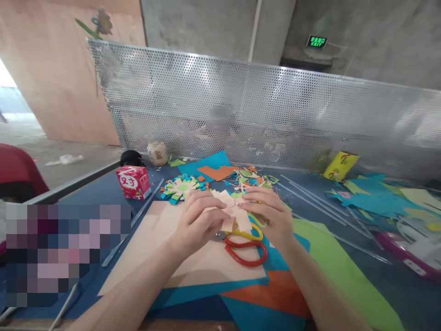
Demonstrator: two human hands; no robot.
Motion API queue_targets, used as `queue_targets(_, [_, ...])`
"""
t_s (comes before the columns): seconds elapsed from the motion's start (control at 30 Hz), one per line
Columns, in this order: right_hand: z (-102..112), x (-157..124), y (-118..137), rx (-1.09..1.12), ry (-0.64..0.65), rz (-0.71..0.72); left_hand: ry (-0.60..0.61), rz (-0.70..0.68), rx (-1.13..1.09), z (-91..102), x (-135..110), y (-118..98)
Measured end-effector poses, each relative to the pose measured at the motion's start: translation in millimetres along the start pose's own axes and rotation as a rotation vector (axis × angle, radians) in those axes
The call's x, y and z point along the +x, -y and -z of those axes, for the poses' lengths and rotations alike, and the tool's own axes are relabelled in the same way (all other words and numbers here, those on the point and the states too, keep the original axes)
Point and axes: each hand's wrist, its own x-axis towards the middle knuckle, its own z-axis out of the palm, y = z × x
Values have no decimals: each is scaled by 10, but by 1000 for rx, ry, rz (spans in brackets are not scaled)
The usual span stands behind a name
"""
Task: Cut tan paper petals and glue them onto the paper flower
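My left hand (198,218) and my right hand (270,214) both pinch a beige cut-paper piece (234,211) with several strips, held just above the table between them. Red-handled scissors (246,250) lie right under my hands, beside a yellow-handled pair (250,234), on a large beige paper sheet (165,248). A finished paper flower (181,187) in green, beige and blue lies just beyond my left hand.
A red carton (134,181) stands at the left. Blue, orange and green paper sheets (330,266) cover the blue table, with scraps (251,177) and thin rods (310,197). A perforated metal screen (262,110) closes the back. A yellow box (339,166) sits at the right.
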Motion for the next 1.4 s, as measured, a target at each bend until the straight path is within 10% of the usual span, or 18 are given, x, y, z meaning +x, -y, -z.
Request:
queue_targets(0.83, [-9,8,-4,8,67,-64,30,-41,49,-29,35,2])
queue_targets(1.17, [-126,-74,-55,25,46,-418,-3,734,-368,-171,-10,112])
queue_targets(1.4, [-179,-111,-74,22,60,-551,-15,941,-508,-197,-5,148])
